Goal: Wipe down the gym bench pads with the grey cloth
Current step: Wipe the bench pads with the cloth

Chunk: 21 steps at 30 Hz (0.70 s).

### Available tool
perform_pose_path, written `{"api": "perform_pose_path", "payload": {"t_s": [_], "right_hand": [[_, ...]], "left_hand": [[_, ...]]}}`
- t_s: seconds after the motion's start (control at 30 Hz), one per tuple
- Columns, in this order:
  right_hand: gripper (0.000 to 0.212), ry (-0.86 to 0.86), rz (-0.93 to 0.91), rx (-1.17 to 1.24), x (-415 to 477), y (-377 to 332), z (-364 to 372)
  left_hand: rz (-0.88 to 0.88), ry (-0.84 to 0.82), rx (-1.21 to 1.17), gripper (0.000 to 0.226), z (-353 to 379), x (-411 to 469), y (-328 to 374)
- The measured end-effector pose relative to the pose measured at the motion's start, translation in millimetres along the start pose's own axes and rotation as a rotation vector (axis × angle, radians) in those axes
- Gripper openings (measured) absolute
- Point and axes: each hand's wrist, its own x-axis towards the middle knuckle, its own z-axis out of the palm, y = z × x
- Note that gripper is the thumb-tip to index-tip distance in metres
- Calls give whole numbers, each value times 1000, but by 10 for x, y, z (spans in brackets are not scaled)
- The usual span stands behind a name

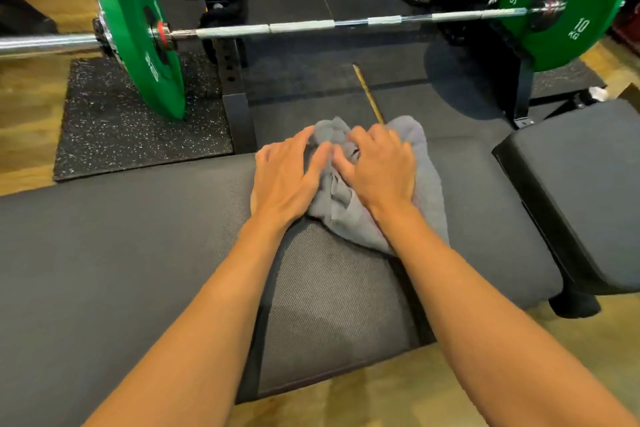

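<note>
A crumpled grey cloth (349, 215) lies on the far edge of the long black bench pad (121, 253). My left hand (287, 180) lies flat on the cloth's left side, fingers straight and partly on the pad. My right hand (377, 170) rests on top of the cloth with its fingers curled into the folds. A second, shorter pad (581, 184) sits to the right across a narrow gap.
A barbell (301, 26) with green plates (135, 28) (568, 0) rests on a black rack (228, 55) just beyond the bench. Black rubber mats (114, 135) cover the floor under it, with wooden floor at the sides and near me.
</note>
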Motion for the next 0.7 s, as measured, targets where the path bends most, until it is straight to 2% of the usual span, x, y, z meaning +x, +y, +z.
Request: {"api": "perform_pose_path", "payload": {"t_s": [0.13, 0.3, 0.37, 0.43, 0.53, 0.7], "right_hand": [[35, -59, -37, -36, 261, 14, 71], [30, -120, -15, 25, -647, 61, -357], [25, -82, -8, 29, -1133, 147, -567], [24, -48, -4, 21, -1561, 270, -728], [22, -31, -12, 4, -1811, 414, -789], [24, 92, 70, -32, -1202, 478, -487]], "left_hand": [[8, 5, 39, 56, -45, -21, 15], [-13, -36, 143, 51, -46, -46, 68], [-11, -85, 209, 54, -22, -42, 125], [-35, -125, 114, 58, 6, 8, 246], [-86, -147, -172, 60, 74, 94, 462], [-18, -48, -87, 63, 249, 68, 438]]}}
